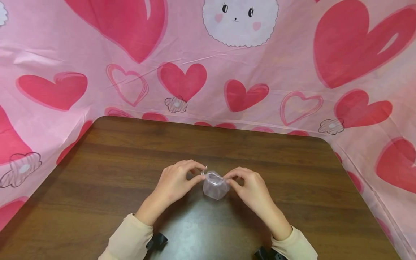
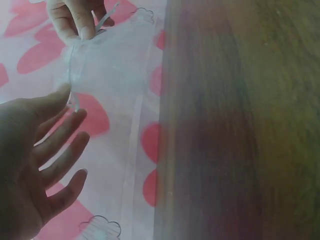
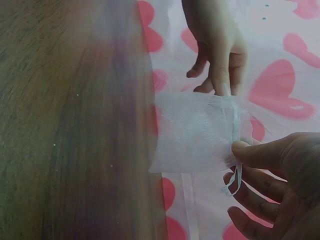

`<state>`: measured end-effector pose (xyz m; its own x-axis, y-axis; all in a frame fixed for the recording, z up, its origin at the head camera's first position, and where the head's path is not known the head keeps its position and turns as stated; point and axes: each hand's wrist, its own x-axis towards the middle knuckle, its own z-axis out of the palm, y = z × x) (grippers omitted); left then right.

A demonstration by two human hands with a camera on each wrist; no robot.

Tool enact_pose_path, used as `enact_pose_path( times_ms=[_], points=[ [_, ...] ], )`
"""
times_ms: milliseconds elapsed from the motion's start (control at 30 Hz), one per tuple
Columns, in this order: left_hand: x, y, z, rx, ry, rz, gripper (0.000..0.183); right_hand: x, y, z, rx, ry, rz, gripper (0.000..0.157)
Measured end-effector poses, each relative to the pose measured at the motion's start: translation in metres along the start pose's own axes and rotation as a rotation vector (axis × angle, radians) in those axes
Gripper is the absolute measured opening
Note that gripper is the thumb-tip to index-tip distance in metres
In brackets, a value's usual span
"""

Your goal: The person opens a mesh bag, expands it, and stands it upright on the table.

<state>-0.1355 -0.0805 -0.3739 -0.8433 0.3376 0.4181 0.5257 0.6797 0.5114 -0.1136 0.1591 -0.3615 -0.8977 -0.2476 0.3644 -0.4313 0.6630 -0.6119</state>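
A small sheer white drawstring pouch (image 1: 216, 189) is held up between the two hands above the table, its mouth partly spread at the top. My left hand (image 1: 178, 180) pinches one upper corner between thumb and forefinger; a loop of white ribbon sticks out there. At the opposite corner my right hand (image 1: 251, 186) pinches the rim with thumb and forefinger. In the right wrist view the pouch (image 3: 195, 132) hangs flat, and a ribbon loop (image 3: 232, 187) dangles by the right fingers. Through the thin fabric I make out no contents.
A dark brown wooden table (image 1: 130, 151) with rounded far corners lies beneath the hands. Behind and beside it hangs a pink cloth (image 1: 191, 43) printed with red hearts. Dark straps with small devices (image 1: 157, 241) sit at both wrists, over beige sleeves.
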Motion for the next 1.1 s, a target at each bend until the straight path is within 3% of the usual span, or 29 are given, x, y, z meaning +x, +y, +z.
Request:
enact_pose_path(
  times_ms=[167,333,667,1100],
  points=[
    [0.0,-0.001,0.002,0.018,0.005,0.026,0.01,0.001,0.001,0.002,-0.006,-0.003,-0.03,0.017],
    [0.0,-0.004,0.002,0.048,0.011,0.067,0.009,0.001,0.006,0.004,-0.058,-0.026,-0.072,0.019],
    [-0.002,-0.01,0.004,0.199,-0.056,0.149,0.009,0.002,0.009,0.009,-0.125,-0.088,-0.12,0.018],
    [-0.009,-0.01,0.002,0.217,-0.126,0.14,0.012,-0.002,0.013,0.007,-0.169,-0.133,-0.175,0.022]
  ],
)
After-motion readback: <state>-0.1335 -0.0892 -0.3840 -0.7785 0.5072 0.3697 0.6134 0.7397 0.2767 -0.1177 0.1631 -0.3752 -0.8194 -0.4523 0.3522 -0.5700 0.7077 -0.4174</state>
